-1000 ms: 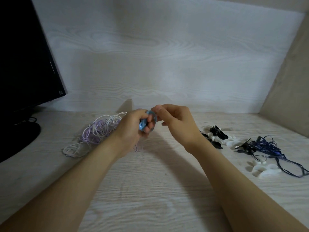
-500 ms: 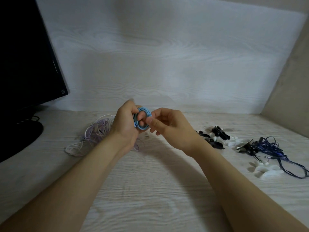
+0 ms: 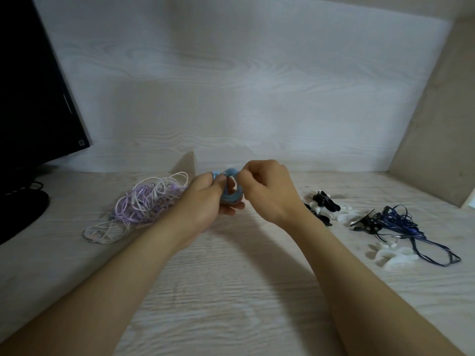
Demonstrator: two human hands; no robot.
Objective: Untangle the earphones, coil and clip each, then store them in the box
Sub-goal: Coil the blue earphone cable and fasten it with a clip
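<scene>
So, the light blue earphone coil (image 3: 232, 197) is up off the desk (image 3: 231, 291), right between both sets of fingers. It's a small, tight ring of thin, smooth cable with several loops stacked together.

The left hand (image 3: 203, 201) curls round its left side and underside, thumb on top next to a pale blue plug-like bit. The right hand (image 3: 267, 191) pinches the ring's top edge between thumb and forefinger, with the other fingers folded in. A good chunk of the ring is hidden behind the fingers, and I can't make out the earbuds at all.

Just left of the left fingers there's a tangle of lilac and white earphones (image 3: 144, 204), skinny cords in a loose, messy heap. Right of the right fingers are some small black clips (image 3: 327, 205), partly hidden by the wrist. Farther out are dark blue earphones (image 3: 401, 222) in a loose sprawl, with chunky white clips (image 3: 393, 255) in front.

The desk is pale woodgrain laminate, and the back wall looks the same. Way off left of the fingers a black monitor (image 3: 33, 86) is cut off by the frame edge.
</scene>
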